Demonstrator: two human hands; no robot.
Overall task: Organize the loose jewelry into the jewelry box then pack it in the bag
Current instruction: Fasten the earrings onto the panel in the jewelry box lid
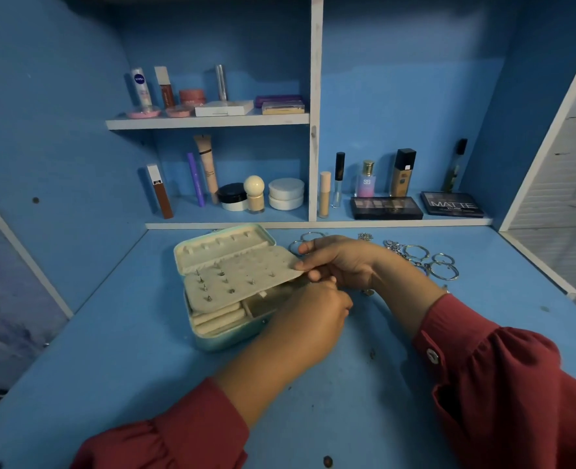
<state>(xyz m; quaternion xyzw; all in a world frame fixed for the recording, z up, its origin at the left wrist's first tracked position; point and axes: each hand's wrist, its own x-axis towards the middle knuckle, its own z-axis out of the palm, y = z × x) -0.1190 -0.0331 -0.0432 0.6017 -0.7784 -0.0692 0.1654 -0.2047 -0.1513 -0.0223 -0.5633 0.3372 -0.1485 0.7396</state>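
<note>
From the head view, your right hand (339, 262) reaches in from the right and pinches the right edge of the earring panel (242, 277), thumb below and fingers curled over the top, holding that flap lifted and tilted above the box (225, 289). Your left hand (317, 306) comes up from below with its fingers curled tight, just under the right hand at the panel's right corner; it seems to pinch something small there, but what it is you cannot tell, since the fingertips are hidden.

The box is a pale teal case, open on the blue desk (144, 367), near the back edge and left of centre. Its lid (219, 245) stands back, lined in cream with a row of small hooks. The cream panel has several studs (222, 282) pushed through it, posts showing. Beneath it lie ring rolls (217, 321) at the front left and an open compartment to their right.

Loose silver jewelry (422, 262), hoops and chains, lies on the desk to the right of your right hand, some of it just behind the fingers. Both sleeves (503, 374) are dark red. Cosmetics stand on the shelves (209, 121) behind.
</note>
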